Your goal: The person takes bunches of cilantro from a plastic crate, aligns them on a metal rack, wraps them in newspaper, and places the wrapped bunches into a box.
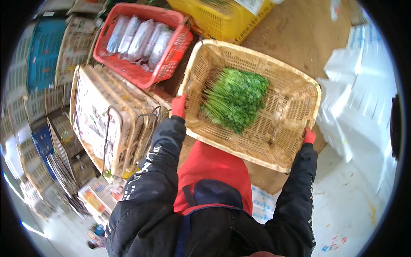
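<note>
A tan plastic basket (282, 125) with perforated walls is held out in front of me, tilted in the view. My left hand (179, 106), in a red glove, grips its left rim. On the opposite short side, my right hand (309, 135) in a red glove has hold of the rim. Inside lies a bundle of leafy green herbs (239, 98), perhaps cilantro, with its pale stems to the left and leaves to the right. The fingers of both hands are partly hidden by the basket's sides.
A red plastic basket (171, 64) with several plastic-wrapped bundles (140, 37) stands at upper left. Below it are stacked tan baskets (128, 128) with wire handles. A yellow crate (221, 19) sits beyond, on a brown surface (289, 35). White plastic sheeting (356, 96) lies at right.
</note>
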`<action>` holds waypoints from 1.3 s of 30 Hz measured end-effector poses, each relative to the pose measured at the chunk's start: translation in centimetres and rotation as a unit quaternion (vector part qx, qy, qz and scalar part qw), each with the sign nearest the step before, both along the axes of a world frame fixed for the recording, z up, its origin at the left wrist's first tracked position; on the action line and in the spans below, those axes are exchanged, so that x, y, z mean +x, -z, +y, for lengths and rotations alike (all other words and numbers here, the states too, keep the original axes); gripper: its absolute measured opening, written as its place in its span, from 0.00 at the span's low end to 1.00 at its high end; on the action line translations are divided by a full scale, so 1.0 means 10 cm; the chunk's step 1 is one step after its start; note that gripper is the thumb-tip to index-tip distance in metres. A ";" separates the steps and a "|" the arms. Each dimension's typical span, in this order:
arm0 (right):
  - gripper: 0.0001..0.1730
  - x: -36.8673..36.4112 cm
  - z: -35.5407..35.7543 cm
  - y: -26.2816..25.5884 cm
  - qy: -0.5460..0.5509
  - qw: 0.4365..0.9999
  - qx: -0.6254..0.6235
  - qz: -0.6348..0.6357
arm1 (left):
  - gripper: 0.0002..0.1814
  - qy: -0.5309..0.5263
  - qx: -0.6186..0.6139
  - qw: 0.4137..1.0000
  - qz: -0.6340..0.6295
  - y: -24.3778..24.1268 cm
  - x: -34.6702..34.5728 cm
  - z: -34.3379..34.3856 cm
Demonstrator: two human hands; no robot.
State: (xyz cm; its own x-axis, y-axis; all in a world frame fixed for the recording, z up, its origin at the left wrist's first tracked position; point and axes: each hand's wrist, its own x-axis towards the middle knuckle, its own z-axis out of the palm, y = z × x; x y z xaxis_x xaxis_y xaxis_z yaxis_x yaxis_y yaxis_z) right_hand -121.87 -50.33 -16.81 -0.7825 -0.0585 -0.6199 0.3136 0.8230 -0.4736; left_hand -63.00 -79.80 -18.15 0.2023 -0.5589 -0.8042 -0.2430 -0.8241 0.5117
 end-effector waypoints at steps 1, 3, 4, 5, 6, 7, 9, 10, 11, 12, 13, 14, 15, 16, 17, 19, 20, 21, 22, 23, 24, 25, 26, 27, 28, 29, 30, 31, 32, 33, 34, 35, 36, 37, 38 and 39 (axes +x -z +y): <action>0.09 0.00 -0.03 0.03 -0.016 1.000 -0.016 -0.008 | 0.18 -0.019 -0.004 1.000 -0.002 0.01 0.12 0.18; 0.08 -0.18 -0.11 0.02 -0.010 0.999 -0.008 -0.051 | 0.17 -0.087 -0.004 0.996 0.002 0.19 0.16 0.52; 0.08 -0.16 -0.14 0.04 -0.036 0.999 -0.009 -0.022 | 0.16 -0.094 0.006 0.995 0.033 0.12 0.22 0.63; 0.08 -0.11 -0.10 0.05 -0.058 0.998 -0.004 -0.012 | 0.14 -0.098 0.004 0.994 0.048 0.16 0.30 0.80; 0.08 -0.17 -0.03 0.07 -0.081 0.997 -0.005 0.004 | 0.14 -0.110 -0.006 0.993 0.048 0.21 0.33 0.94; 0.08 -0.22 0.04 0.08 -0.103 0.994 -0.007 0.018 | 0.13 -0.123 -0.015 0.991 0.046 0.24 0.34 1.10; 0.09 -0.19 0.17 0.15 -0.113 0.994 -0.007 0.007 | 0.12 -0.136 -0.017 0.990 0.040 0.28 0.36 1.37; 0.10 -0.15 0.17 0.19 -0.098 0.995 -0.007 0.030 | 0.12 -0.143 -0.020 0.989 0.038 0.30 0.37 1.49; 0.09 -0.16 0.16 0.21 -0.116 0.993 -0.006 0.030 | 0.11 -0.162 -0.026 0.985 0.045 0.31 0.40 1.63; 0.09 -0.17 0.23 0.24 -0.131 0.990 -0.024 0.039 | 0.11 -0.171 -0.029 0.983 0.055 0.32 0.42 1.78; 0.09 -0.17 0.29 0.29 -0.147 0.987 -0.043 0.047 | 0.10 -0.181 -0.033 0.981 0.065 0.32 0.43 1.96; 0.09 -0.18 0.33 0.35 -0.160 0.984 -0.053 0.056 | 0.10 -0.193 -0.050 0.978 0.067 0.29 0.47 2.16; 0.09 -0.25 0.39 0.42 -0.168 0.982 -0.059 0.060 | 0.10 -0.198 -0.049 0.977 0.068 0.23 0.43 2.27; 0.08 -0.25 0.44 0.46 -0.179 0.979 -0.067 0.068 | 0.10 -0.206 -0.051 0.975 0.073 0.22 0.44 2.44; 0.09 -0.26 0.43 0.49 -0.181 0.978 -0.085 0.064 | 0.09 -0.214 -0.053 0.972 0.078 0.20 0.44 2.60; 0.09 -0.26 0.56 0.56 -0.200 0.969 -0.122 0.077 | 0.09 -0.226 -0.080 0.968 0.077 0.25 0.46 2.91; 0.09 -0.23 0.61 0.59 -0.200 0.969 -0.123 0.081 | 0.09 -0.236 -0.082 0.966 0.073 0.26 0.49 3.06; 0.09 -0.22 0.70 0.63 -0.196 0.969 -0.120 0.086 | 0.09 -0.242 -0.081 0.964 0.070 0.31 0.51 3.17; 0.09 -0.29 0.59 0.58 -0.204 0.968 -0.117 0.092 | 0.10 -0.242 -0.071 0.965 0.068 0.29 0.46 3.21; 0.09 -0.34 0.49 0.53 -0.210 0.965 -0.119 0.100 | 0.10 -0.243 -0.066 0.964 0.082 0.31 0.43 3.24; 0.09 -0.21 0.42 0.58 -0.220 0.963 -0.120 0.095 | 0.09 -0.249 -0.060 0.963 0.084 0.36 0.54 3.40; 0.09 -0.20 0.39 0.56 -0.233 0.960 -0.115 0.099 | 0.09 -0.256 -0.048 0.961 0.094 0.46 0.57 3.57; 0.08 -0.16 0.37 0.58 -0.222 0.966 -0.116 0.070 | 0.09 -0.261 -0.023 0.958 0.116 0.55 0.65 3.67; 0.08 -0.26 0.46 0.59 -0.205 0.968 -0.128 0.074 | 0.09 -0.269 -0.042 0.953 0.133 0.56 0.53 3.70; 0.08 -0.29 0.54 0.66 -0.186 0.969 -0.146 0.073 | 0.07 -0.270 -0.058 0.952 0.130 0.54 0.46 3.66; 0.08 -0.37 0.56 0.68 -0.168 0.969 -0.165 0.073 | 0.06 -0.270 -0.074 0.952 0.126 0.53 0.38 3.61; 0.10 -0.35 0.57 0.71 -0.190 0.966 -0.169 0.037 | 0.07 -0.267 -0.067 0.954 0.119 0.53 0.40 3.62; 0.10 -0.33 0.59 0.74 -0.190 0.968 -0.158 0.049 | 0.07 -0.263 -0.061 0.956 0.113 0.54 0.43 3.63; 0.10 -0.30 0.60 0.77 -0.190 0.969 -0.148 0.061 | 0.07 -0.260 -0.055 0.958 0.106 0.55 0.44 3.64; 0.10 -0.29 0.60 0.78 -0.193 0.969 -0.137 0.074 | 0.08 -0.249 -0.059 0.961 0.103 0.56 0.41 3.66; 0.10 -0.30 0.63 0.79 -0.197 0.964 -0.160 0.078 | 0.09 -0.239 -0.066 0.964 0.096 0.54 0.40 3.67; 0.10 -0.33 0.70 0.78 -0.201 0.959 -0.182 0.081 | 0.10 -0.230 -0.071 0.967 0.089 0.51 0.38 3.73; 0.10 -0.30 0.67 0.78 -0.227 0.957 -0.152 0.093 | 0.10 -0.231 -0.078 0.965 0.099 0.58 0.43 3.78; 0.10 -0.32 0.63 0.76 -0.232 0.957 -0.153 0.086 | 0.10 -0.237 -0.075 0.964 0.093 0.56 0.42 3.81; 0.10 -0.34 0.60 0.74 -0.238 0.956 -0.153 0.078 | 0.10 -0.246 -0.064 0.964 0.080 0.52 0.40 3.89; 0.10 -0.34 0.55 0.73 -0.240 0.955 -0.159 0.073 | 0.10 -0.251 -0.059 0.964 0.069 0.50 0.38 3.92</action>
State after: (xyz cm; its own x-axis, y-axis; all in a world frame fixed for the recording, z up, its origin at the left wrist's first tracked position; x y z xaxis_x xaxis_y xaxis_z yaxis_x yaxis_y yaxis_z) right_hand -125.29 -44.88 -24.09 -0.6951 -0.5991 -0.3974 -0.1513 0.6623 -0.7338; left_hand -59.20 -40.62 -23.12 0.3661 -0.5076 -0.7800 0.2482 -0.7545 0.6075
